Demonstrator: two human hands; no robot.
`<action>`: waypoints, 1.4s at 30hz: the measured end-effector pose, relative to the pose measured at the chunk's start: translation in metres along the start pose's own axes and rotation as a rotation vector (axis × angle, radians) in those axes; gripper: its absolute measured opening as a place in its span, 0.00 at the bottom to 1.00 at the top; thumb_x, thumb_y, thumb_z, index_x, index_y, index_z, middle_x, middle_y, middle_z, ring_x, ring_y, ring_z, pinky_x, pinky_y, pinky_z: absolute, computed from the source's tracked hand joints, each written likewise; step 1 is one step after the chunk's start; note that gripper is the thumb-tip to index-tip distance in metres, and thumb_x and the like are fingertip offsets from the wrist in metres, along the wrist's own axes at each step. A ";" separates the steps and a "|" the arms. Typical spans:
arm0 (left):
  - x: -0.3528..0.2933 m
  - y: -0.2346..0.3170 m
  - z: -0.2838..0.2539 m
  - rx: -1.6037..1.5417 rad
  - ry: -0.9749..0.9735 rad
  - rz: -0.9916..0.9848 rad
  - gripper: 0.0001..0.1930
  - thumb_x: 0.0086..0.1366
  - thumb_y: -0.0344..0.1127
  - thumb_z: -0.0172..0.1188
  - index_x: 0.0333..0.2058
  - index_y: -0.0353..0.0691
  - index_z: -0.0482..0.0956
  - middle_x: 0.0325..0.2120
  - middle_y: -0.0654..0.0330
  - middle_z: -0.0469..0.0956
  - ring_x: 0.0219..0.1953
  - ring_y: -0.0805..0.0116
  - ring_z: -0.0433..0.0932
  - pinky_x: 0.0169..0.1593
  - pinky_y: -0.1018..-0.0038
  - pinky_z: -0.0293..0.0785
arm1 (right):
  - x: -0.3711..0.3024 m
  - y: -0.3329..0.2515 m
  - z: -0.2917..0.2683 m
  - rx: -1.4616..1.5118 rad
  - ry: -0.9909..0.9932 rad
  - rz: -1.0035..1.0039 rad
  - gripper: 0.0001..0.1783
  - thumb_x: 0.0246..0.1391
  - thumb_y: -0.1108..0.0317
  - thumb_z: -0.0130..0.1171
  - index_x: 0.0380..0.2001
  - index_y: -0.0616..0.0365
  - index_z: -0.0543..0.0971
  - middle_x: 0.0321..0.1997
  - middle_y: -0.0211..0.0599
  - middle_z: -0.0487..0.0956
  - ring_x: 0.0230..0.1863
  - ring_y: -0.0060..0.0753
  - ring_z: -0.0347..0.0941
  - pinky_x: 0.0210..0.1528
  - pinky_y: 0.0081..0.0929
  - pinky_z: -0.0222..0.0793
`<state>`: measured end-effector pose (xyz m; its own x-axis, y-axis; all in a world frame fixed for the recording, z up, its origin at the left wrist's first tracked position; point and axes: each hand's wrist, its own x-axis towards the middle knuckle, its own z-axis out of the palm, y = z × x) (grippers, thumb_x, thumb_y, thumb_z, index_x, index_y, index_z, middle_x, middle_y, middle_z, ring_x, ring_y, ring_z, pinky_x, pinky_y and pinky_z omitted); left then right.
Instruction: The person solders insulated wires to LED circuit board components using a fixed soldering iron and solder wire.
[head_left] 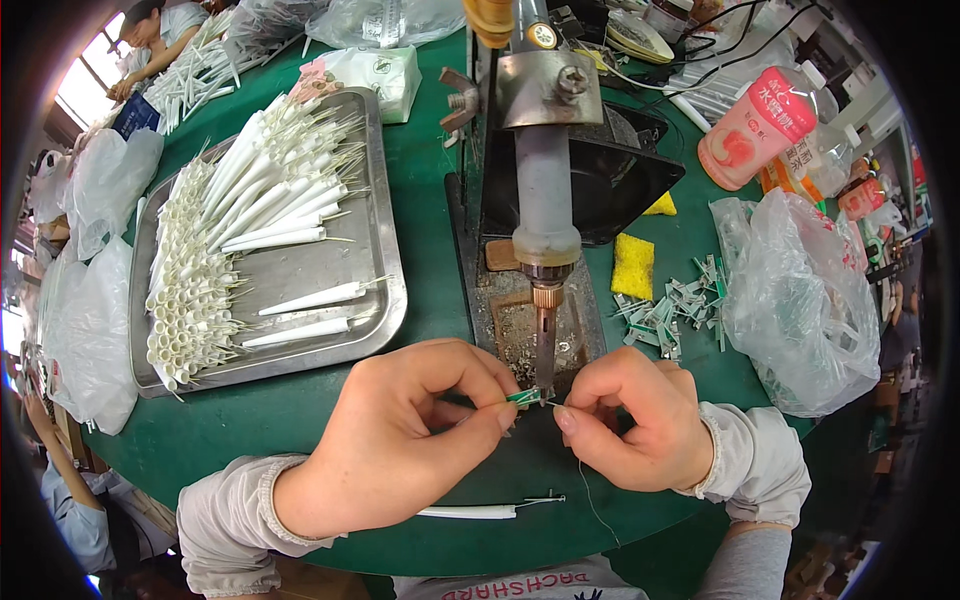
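My left hand (400,435) pinches a small green circuit board (524,397) between thumb and fingers, right at the tip of an upright soldering iron (545,335). From the other side my right hand (640,425) is closed in a pinch on a thin solder wire (596,510). One end of it points at the iron's tip, while the rest trails down over the table. Whether board and wire touch the tip is too small to tell. Below my hands lies a white tube (470,512) with a thin metal end, partly behind my left wrist.
A metal tray (392,250) of white tubes with wire ends stands left. Right of the iron's stand (480,330) are a yellow sponge (633,265), a pile of small boards (675,305), a plastic bag (800,300) and a pink bottle (757,128). Another person (160,40) sits far left.
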<state>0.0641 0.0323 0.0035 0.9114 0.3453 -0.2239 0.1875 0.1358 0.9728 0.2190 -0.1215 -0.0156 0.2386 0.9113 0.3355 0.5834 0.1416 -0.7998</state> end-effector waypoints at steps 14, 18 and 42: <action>0.000 0.002 -0.005 -0.124 -0.018 -0.125 0.01 0.60 0.18 0.59 0.30 0.28 0.76 0.37 0.51 0.76 0.35 0.72 0.79 0.41 0.79 0.75 | 0.000 -0.006 -0.007 0.097 -0.057 0.141 0.08 0.53 0.76 0.61 0.33 0.59 0.70 0.17 0.32 0.74 0.14 0.24 0.72 0.17 0.22 0.63; 0.001 -0.001 -0.005 -0.053 -0.024 -0.115 0.01 0.60 0.18 0.59 0.31 0.28 0.76 0.38 0.51 0.76 0.35 0.73 0.79 0.41 0.80 0.75 | 0.003 -0.011 -0.020 0.150 -0.417 0.291 0.09 0.57 0.71 0.59 0.33 0.57 0.68 0.18 0.36 0.73 0.16 0.41 0.73 0.19 0.33 0.66; 0.003 0.021 -0.045 1.256 0.223 0.614 0.10 0.49 0.25 0.66 0.32 0.37 0.78 0.32 0.56 0.77 0.35 0.55 0.77 0.35 0.65 0.74 | 0.015 0.033 -0.051 -0.794 -0.154 -0.022 0.09 0.43 0.77 0.62 0.26 0.62 0.71 0.22 0.44 0.72 0.27 0.49 0.73 0.29 0.39 0.70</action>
<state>0.0544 0.0782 0.0207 0.9121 0.1999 0.3580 0.0926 -0.9509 0.2952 0.2818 -0.1228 -0.0118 0.1453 0.9626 0.2286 0.9777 -0.1044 -0.1820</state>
